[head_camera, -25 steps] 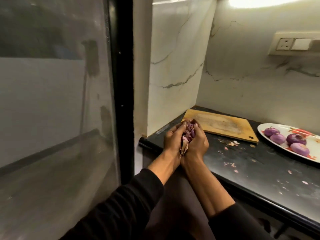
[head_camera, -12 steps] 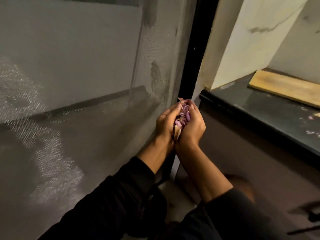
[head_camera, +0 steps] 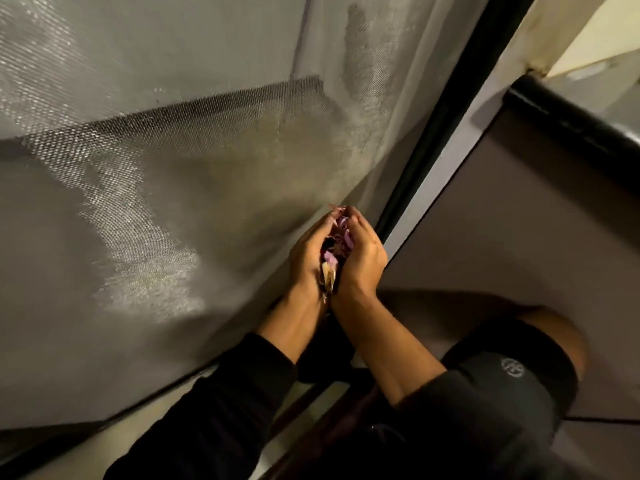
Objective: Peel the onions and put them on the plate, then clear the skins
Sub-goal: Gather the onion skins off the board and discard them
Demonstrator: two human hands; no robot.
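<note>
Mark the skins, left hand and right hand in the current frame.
skins (head_camera: 337, 249), head view, purple pieces in the gap between the hands
left hand (head_camera: 306, 258), head view, back of the hand
right hand (head_camera: 363, 258), head view, back of the hand

A fine woven mesh screen (head_camera: 166, 174) was seen, matt grey with a rough glint — papery, dry onion skins (head_camera: 334, 252) were cupped; the surface (head_camera: 568, 119) edge was glossy black.

From my feed I see long black sleeves (head_camera: 221, 403) pushed up to bare forearms, and dark knee-length shorts (head_camera: 512, 375) bearing a small round white logo (head_camera: 513, 366) on one leg.
</note>
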